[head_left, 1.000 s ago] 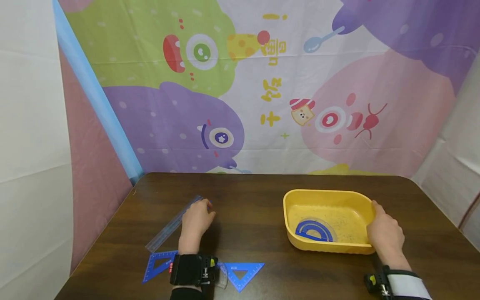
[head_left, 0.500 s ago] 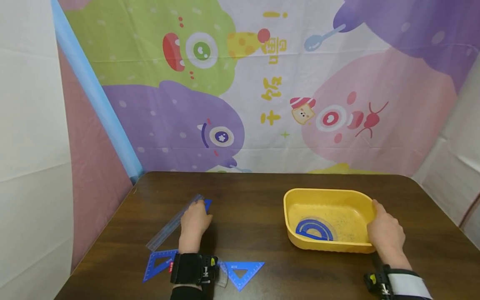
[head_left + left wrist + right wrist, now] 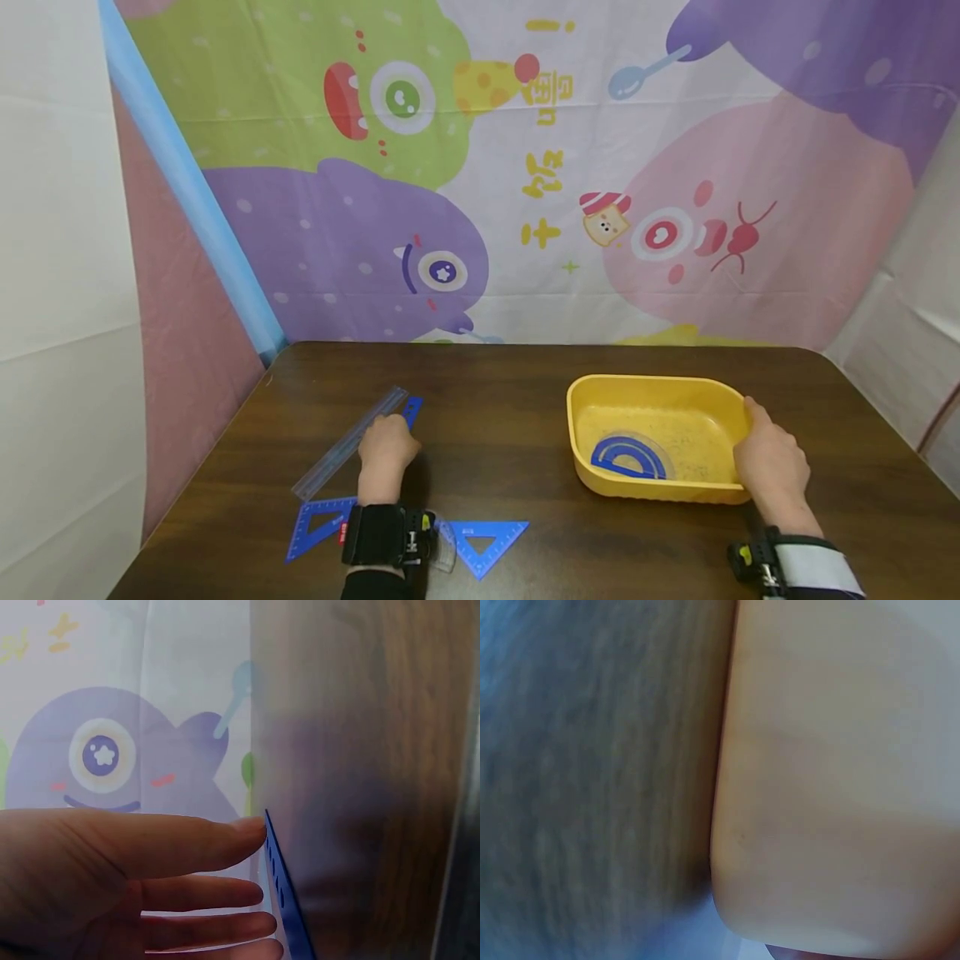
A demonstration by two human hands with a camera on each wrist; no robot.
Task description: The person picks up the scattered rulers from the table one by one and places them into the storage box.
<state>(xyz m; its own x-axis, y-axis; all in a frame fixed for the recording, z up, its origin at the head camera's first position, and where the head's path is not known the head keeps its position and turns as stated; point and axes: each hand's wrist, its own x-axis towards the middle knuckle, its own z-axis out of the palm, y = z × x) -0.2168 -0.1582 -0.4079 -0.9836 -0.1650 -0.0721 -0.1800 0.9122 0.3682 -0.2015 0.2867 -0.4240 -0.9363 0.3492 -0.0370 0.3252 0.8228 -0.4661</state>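
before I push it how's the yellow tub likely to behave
The yellow tub will probably feel stiff, as its walls look smooth and moulded. Its broad, low shape should make tipping unlikely. The blue protractor lying inside may slide about, though, since nothing visible pins it down.

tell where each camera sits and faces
Head: worn there, facing forward-down over the table; left hand and right hand show.
Left wrist: worn there, facing the blue strip; thumb and fingers show.
Right wrist: worn there, facing the yellow tub; no hand plainly shows.
Head and left wrist share backdrop and blue strip.
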